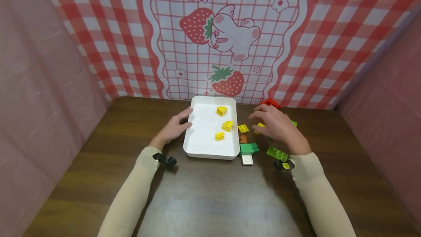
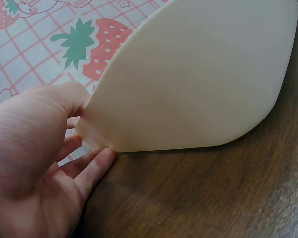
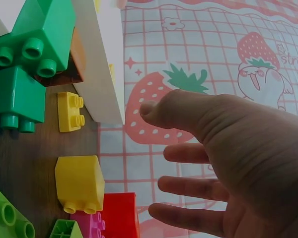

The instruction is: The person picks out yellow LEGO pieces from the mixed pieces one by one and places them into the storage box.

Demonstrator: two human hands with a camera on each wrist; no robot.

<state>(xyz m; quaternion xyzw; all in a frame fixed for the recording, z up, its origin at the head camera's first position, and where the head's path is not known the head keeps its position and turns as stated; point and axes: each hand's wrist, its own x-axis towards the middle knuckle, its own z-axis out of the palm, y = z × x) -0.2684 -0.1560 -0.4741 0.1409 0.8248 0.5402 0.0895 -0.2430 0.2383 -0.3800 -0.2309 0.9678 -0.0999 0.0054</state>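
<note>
My left hand holds the left side of a white tray, thumb at the rim; the thumb tip is hidden behind the wall in the left wrist view. Inside the tray lie three yellow toy bricks, set apart from each other. My right hand hovers right of the tray over loose bricks, its fingers spread and holding nothing. Closest below it is a yellow brick, partly covered by the hand in the head view. A thin yellow brick sits beside the tray's right wall.
Along the tray's right side are a brown brick, green bricks and a white piece. A lime brick lies under the right wrist. Red and pink bricks stand near the patterned cloth behind the table.
</note>
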